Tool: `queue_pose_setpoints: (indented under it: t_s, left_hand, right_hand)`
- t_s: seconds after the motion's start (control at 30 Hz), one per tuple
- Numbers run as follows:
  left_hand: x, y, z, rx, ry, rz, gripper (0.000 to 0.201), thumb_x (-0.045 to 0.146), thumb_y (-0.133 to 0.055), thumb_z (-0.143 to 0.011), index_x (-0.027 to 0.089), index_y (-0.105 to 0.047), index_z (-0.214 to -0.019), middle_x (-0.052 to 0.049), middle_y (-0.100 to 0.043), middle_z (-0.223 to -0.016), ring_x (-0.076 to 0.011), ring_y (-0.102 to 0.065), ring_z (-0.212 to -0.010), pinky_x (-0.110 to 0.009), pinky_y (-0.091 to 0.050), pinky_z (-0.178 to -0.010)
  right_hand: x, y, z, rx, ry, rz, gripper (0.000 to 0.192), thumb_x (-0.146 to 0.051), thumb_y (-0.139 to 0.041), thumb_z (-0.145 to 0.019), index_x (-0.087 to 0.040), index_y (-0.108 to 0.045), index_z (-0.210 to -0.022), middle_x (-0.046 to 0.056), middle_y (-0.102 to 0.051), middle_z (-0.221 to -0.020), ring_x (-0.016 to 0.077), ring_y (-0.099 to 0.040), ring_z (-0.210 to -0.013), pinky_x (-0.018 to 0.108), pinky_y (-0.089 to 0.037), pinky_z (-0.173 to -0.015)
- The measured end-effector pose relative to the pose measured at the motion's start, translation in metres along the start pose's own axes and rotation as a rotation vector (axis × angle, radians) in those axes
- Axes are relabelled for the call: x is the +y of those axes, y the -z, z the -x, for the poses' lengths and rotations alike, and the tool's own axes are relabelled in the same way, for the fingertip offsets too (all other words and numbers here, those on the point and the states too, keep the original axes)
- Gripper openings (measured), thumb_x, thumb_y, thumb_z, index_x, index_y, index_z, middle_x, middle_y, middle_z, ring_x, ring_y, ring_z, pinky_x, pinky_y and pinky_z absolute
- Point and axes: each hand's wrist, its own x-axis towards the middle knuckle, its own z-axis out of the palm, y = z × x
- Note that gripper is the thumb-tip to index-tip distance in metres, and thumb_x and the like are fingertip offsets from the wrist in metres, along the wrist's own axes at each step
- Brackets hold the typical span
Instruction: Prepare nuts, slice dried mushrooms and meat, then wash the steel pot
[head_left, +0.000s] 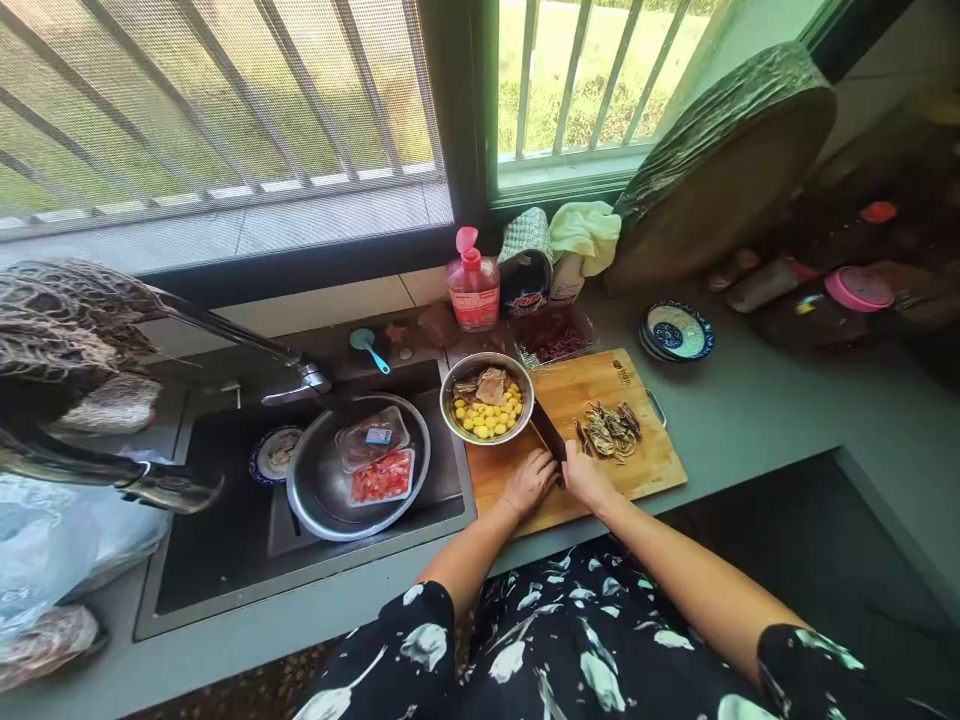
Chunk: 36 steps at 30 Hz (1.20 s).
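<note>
Knife (548,432) — a dark, broad blade — lies angled on the wooden cutting board (645,465), its tip beside the metal bowl (450,395) of yellow kernels. Right hand (587,477) is curled around its handle; left hand (529,482) rests flat beside it, fingers loosely together. Shredded brown pieces (611,428) lie just right of the blade.

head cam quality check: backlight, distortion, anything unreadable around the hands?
Head view: window blown out, right corner sunk in shadow; strong wide-angle bend at the edges; left hand and right hand meet at the knife on the cutting board, evenly lit, grip detail too small to read.
</note>
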Motion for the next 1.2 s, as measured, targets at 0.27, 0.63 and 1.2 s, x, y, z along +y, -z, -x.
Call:
queue_pose_setpoints:
  t_s: [0.27, 0.63, 1.2]
  left_hand:
    - [-0.001, -0.01, 0.003, 0.06, -0.013, -0.014, 0.025, 0.027, -0.041, -0.085, 0.014, -0.058, -0.098, -0.007, -0.059, -0.101, -0.0184, -0.047, -0.107, -0.034, -0.045, -0.09]
    - [0.002, -0.006, -0.001, 0.007, 0.003, 0.076, 0.027, 0.027, -0.036, -0.087, 0.017, -0.054, -0.104, -0.007, -0.056, -0.105, -0.0166, -0.046, -0.108, -0.034, -0.045, -0.091]
    - [0.005, -0.001, -0.002, 0.048, 0.018, 0.078, 0.025, 0.023, -0.039, -0.085, 0.015, -0.057, -0.101, -0.009, -0.059, -0.101, -0.0188, -0.047, -0.107, -0.035, -0.047, -0.087]
  right_hand:
    - [-0.002, -0.002, 0.001, -0.013, -0.009, 0.034, 0.016, -0.023, -0.034, -0.086, -0.015, -0.035, -0.1, 0.011, -0.062, -0.08, 0.0212, -0.062, -0.074, 0.026, -0.038, -0.058]
    - [0.004, 0.0, 0.001, 0.03, -0.08, -0.04, 0.016, -0.027, -0.034, -0.086, -0.015, -0.034, -0.098, 0.008, -0.061, -0.075, 0.0177, -0.061, -0.067, 0.024, -0.034, -0.054]
    - [-0.012, -0.004, -0.005, -0.033, -0.087, 0.019, 0.013, -0.021, -0.032, -0.086, -0.015, -0.035, -0.098, 0.01, -0.061, -0.078, 0.0194, -0.061, -0.072, 0.025, -0.038, -0.059]
